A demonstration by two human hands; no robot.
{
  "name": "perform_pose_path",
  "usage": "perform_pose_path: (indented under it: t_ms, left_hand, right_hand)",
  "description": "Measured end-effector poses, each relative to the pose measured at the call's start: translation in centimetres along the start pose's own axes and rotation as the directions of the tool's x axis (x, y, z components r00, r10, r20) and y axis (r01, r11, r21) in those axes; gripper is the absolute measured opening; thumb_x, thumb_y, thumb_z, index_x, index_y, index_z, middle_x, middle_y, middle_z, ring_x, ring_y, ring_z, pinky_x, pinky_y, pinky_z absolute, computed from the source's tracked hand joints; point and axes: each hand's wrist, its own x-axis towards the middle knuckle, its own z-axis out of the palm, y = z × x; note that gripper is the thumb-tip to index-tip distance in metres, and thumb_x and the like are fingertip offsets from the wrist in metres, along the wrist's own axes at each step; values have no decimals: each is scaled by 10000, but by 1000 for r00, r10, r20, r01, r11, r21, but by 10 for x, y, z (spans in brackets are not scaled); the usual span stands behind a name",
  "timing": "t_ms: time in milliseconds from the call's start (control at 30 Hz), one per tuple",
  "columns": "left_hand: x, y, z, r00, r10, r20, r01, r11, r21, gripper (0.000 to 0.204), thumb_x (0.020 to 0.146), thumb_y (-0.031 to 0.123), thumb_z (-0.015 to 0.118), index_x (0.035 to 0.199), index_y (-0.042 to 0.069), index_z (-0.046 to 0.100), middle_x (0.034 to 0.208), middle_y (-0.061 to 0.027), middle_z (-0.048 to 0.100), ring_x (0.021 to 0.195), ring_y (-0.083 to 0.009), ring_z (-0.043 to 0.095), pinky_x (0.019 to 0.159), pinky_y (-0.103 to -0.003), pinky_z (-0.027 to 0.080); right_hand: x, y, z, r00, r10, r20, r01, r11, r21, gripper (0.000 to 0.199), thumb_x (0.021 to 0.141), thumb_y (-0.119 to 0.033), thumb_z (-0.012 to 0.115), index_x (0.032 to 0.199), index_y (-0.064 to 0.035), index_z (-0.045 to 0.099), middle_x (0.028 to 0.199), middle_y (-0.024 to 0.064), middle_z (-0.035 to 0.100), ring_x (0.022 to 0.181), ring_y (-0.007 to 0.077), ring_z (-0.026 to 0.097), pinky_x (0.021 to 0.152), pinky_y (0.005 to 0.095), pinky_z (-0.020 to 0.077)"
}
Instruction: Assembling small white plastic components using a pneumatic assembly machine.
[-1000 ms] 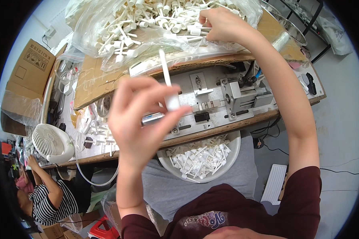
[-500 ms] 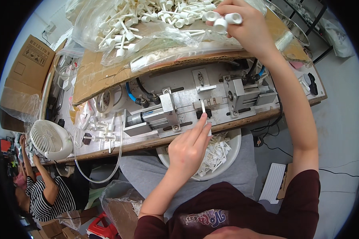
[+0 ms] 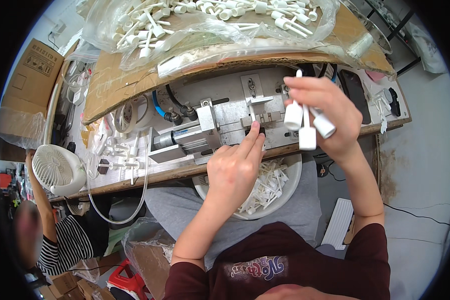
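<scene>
My left hand (image 3: 233, 167) is at the middle of the metal fixture (image 3: 230, 128), fingers closed on a white plastic stemmed piece (image 3: 253, 116). Only the stem shows past the fingertips, lying over the small clamp block; the rest is under the fingers. Over the right side of the fixture, my right hand (image 3: 330, 112) is closed around three white stemmed cups (image 3: 307, 138), their cup ends hanging toward me. A bowl (image 3: 200, 192) of white pieces sits below the table edge, partly behind my left hand.
Cardboard (image 3: 130, 90) bearing a plastic bag (image 3: 195, 37) of white stemmed cups overhangs the fixture's back. A pneumatic cylinder (image 3: 185, 141) stands at the left. A white fan (image 3: 59, 170), a hose loop (image 3: 144, 195) and a phone (image 3: 354, 95) are around. Another person (image 3: 70, 240) is at far left.
My right hand has come down from the bag toward the fixture, carrying the white stemmed cups. My left hand has shifted slightly forward with the piece under its fingers.
</scene>
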Motion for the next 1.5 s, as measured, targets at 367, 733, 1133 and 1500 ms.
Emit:
perform_pose_path:
  t_ms: [367,733,1133,1500]
  left_hand:
    - [0,6,-15,949,-278,148,296,630,-718,337,764,-2,809,1092,-5,733,1097,-113,735,803,-152,721,723,-272,595]
    - [-6,9,-19,982,-157,-106,93,886,-455,345,738,11,817,1069,-14,719,1107,-133,701,800,-193,697,689,-299,586]
    - [2,2,-3,1000,-7,2,7,1000,-19,268,761,121,791,1014,47,744,1153,-61,733,638,-178,648,575,-287,499]
    - [-1,20,-25,981,-195,17,151,695,-703,392,689,1,844,1067,35,747,1032,-109,725,760,-188,699,714,-282,586]
  right_hand:
    - [-44,-27,2,998,17,57,-15,999,-35,393,684,-43,741,1073,14,735,1079,168,679,809,264,709,631,315,586]
    - [-48,-26,13,993,116,9,-116,992,-42,384,731,-1,796,1109,-20,736,1110,161,670,847,248,695,687,307,587]
    - [-59,-31,7,991,124,-40,-129,976,-176,485,647,21,758,1131,-7,739,1054,116,632,802,206,668,641,296,563]
    - [-52,-37,22,997,-45,60,62,946,-319,448,672,-88,664,1100,30,727,1061,152,703,847,252,703,672,320,579]
